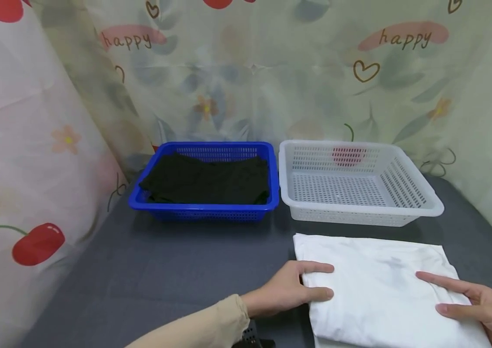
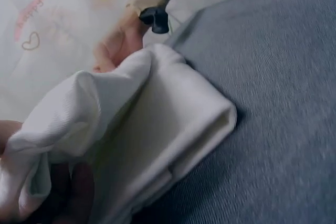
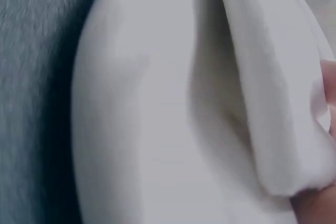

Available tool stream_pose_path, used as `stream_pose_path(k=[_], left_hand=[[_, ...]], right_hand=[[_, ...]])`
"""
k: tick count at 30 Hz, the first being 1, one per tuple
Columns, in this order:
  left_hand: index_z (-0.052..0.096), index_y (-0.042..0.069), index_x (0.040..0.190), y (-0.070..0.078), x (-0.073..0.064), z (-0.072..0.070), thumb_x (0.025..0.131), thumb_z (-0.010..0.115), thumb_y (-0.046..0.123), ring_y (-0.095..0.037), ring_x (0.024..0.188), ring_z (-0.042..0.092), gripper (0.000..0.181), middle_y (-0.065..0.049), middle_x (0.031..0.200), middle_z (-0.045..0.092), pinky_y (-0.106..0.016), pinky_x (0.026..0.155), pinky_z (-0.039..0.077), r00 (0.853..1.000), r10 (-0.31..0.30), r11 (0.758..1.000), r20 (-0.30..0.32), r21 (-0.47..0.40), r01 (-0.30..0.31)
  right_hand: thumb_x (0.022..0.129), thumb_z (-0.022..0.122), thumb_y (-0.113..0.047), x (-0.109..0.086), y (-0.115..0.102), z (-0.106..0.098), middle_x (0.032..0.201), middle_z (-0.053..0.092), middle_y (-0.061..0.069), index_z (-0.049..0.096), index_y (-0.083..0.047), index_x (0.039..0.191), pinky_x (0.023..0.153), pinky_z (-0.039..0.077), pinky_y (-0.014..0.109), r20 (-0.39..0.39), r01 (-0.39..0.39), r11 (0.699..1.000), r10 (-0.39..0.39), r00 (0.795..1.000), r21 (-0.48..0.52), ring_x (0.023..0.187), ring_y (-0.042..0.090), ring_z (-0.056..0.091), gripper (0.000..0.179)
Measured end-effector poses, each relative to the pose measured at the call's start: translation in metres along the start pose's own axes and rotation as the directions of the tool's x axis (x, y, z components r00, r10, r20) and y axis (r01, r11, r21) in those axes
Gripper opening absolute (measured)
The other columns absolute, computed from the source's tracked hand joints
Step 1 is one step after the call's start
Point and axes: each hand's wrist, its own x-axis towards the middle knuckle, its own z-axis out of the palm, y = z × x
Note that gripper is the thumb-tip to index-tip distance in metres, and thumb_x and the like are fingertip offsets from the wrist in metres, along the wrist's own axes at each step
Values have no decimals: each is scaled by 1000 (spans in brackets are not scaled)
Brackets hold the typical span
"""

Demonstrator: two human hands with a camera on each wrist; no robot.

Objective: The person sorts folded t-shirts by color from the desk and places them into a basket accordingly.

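A folded white garment (image 1: 367, 285) lies on the dark table in front of the blue and white baskets, a faint grey print showing on its top. My left hand (image 1: 287, 287) grips its left edge, thumb and index finger on top and other fingers underneath. In the left wrist view the held fold (image 2: 79, 108) bulges up above the lower layers. Over at the right edge, my right hand (image 1: 476, 304) holds the cloth with thumb and index finger on top. The right wrist view shows a raised flap (image 3: 273, 103) between those fingers, parted from the layer below.
A blue basket (image 1: 202, 207) holding folded dark cloth (image 1: 211, 179) stands at the back left. Beside it on the right is a white basket (image 1: 363, 210). Patterned curtains (image 1: 250, 96) hang behind and at the sides of the grey-covered table (image 1: 176, 270).
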Motion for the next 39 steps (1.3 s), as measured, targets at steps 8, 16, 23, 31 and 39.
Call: stream_pose_path(k=[8,16,23,31,39], left_hand=[[66,16,130,-1,-4,-16,87,78,24,-1,78,55,45,11,82,66,-18,74,46,998,54,992,18,113,-56],[62,14,135,5,-8,-29,89,75,26,-2,58,43,49,8,55,49,-18,68,43,994,94,981,57,166,-102],[61,17,137,19,-17,-33,88,77,21,-9,40,25,51,2,45,29,-21,43,27,993,95,990,70,101,-101],[58,13,138,38,-14,-43,88,76,13,-3,69,56,53,9,92,70,-18,59,43,981,169,981,91,78,-176],[57,15,140,49,-9,-62,88,76,12,-7,88,64,55,4,118,66,-24,72,53,978,190,970,92,139,-201]], right_hand=[[103,42,0,1,-6,13,133,59,-12,34,-31,153,95,47,46,51,57,997,-59,997,53,116,30,59,59],[99,51,3,5,-7,25,136,53,-17,34,-17,154,91,51,38,-71,182,978,-189,979,-101,119,3,52,61],[103,39,5,-4,-28,17,135,58,-8,38,-33,152,93,48,50,77,147,983,-156,985,113,115,27,60,63],[99,50,6,-10,-42,19,134,55,-16,41,-21,152,82,53,50,-152,248,965,-259,954,-90,109,16,62,60],[99,59,-9,2,-66,25,144,33,-12,39,-23,153,79,55,40,-282,166,937,-257,925,-308,107,0,54,59]])
